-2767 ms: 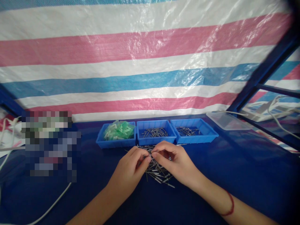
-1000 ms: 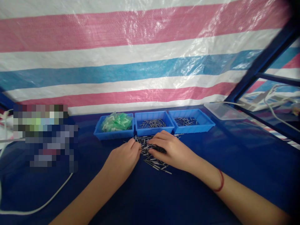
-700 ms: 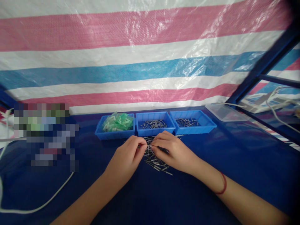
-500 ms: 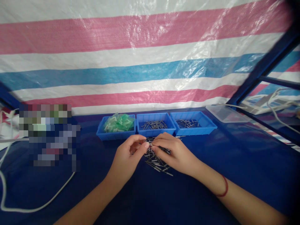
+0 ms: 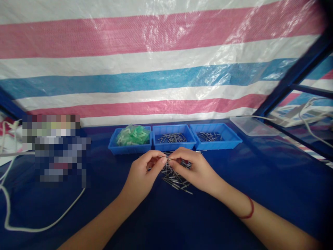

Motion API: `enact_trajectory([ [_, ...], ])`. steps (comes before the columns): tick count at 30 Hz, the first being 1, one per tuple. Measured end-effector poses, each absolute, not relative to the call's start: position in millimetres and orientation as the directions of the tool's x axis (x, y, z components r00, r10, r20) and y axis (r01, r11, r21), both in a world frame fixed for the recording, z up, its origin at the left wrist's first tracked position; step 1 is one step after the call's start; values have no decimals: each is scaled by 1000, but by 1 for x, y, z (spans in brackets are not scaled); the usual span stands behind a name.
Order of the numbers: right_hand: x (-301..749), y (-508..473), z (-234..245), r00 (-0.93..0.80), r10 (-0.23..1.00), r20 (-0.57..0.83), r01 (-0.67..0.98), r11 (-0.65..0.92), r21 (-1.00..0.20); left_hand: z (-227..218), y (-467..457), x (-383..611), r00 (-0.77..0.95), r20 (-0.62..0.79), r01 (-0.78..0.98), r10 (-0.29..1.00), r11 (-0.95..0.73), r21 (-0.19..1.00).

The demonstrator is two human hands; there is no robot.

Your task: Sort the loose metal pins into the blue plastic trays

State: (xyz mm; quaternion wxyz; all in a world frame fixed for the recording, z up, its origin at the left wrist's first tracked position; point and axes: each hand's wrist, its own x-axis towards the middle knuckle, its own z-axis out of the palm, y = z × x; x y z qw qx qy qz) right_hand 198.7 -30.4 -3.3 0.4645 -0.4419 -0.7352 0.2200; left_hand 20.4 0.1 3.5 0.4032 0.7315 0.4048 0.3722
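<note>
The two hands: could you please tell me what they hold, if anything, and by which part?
The left hand and right hand seem to pinch a small metal pin between them; which part each grips cannot be told.

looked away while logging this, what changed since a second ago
The left hand moved right, meeting the right hand, whose spread fingertips have closed; both seem to pinch a pin above the pile. The bins stayed put.
</note>
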Motion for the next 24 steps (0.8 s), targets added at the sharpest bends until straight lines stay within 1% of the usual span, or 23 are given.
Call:
enact_trajectory([
  [6, 202, -29, -3, -97, 868, 488, 444, 476, -759, 2, 2, 19, 394, 234, 318, 889, -370, 873],
  [10, 201, -31, -1, -79, 863, 498, 451, 477, -754, 3, 3, 19, 434, 212, 358, 875, -384, 851],
  [13, 202, -31, 2, -98, 856, 507, 468, 489, -736, 3, 3, 18, 494, 184, 445, 850, -429, 786],
  [14, 205, -29, 3, -85, 852, 516, 488, 487, -724, 4, 3, 18, 509, 177, 481, 842, -449, 753],
  [16, 217, -25, 7, -5, 837, 547, 562, 455, -691, 4, 4, 16, 538, 176, 542, 825, -498, 677],
  [19, 249, -15, 11, 188, 778, 600, 728, 299, -616, 6, 7, 13, 616, 195, 585, 763, -610, 534],
  [21, 275, -8, 11, 302, 725, 618, 825, 126, -551, 7, 9, 10, 669, 201, 592, 715, -676, 439],
  [24, 305, -1, 5, 353, 691, 631, 912, -102, -398, 6, 10, 7, 719, 177, 594, 672, -727, 344],
])
